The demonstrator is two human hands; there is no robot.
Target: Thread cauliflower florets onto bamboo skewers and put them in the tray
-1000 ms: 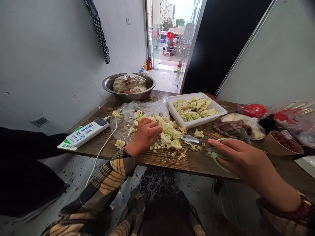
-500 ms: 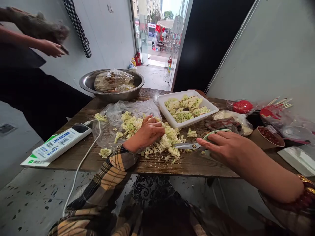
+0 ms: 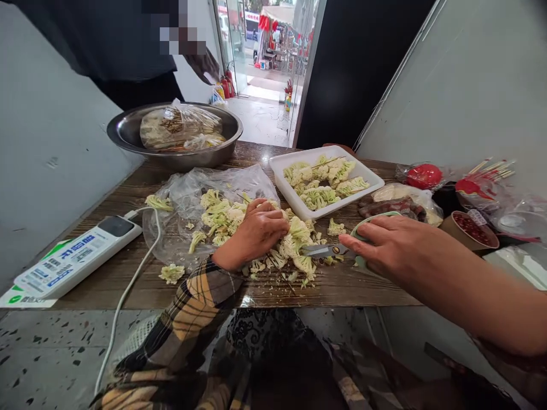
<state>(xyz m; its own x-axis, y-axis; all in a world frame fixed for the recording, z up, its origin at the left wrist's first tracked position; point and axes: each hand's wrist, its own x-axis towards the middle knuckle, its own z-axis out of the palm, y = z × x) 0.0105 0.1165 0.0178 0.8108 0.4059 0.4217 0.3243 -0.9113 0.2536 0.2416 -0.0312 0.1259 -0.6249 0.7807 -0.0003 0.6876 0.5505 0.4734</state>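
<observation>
My right hand (image 3: pixel 380 242) is closed around the green handles of a pair of scissors (image 3: pixel 322 250). The blades point left and reach the cut cauliflower (image 3: pixel 294 239) beside my left hand. With curled fingers, my left hand (image 3: pixel 260 228) grips a cauliflower floret at the right of the pile; its fingertips are partly hidden. Loose cauliflower florets (image 3: pixel 220 213) lie on a clear plastic bag (image 3: pixel 179 191) to the left. Small crumbs are scattered on the wood below. Behind my hands, a white tray (image 3: pixel 282 196) holds cauliflower pieces with thin sticks through some of them.
A steel basin (image 3: pixel 123 134) with bagged skewers stands at the back left, a person (image 3: pixel 111 40) beyond it. A white power bank (image 3: pixel 81 259) with a cable lies left. At right are a paper tub (image 3: pixel 470 228), bagged goods and a red bundle (image 3: pixel 424 176).
The person at the left has moved right, behind the basin, a hand now reaching toward the doorway. My view has tilted down slightly. My hands stay almost in place, the scissors still at the cauliflower.
</observation>
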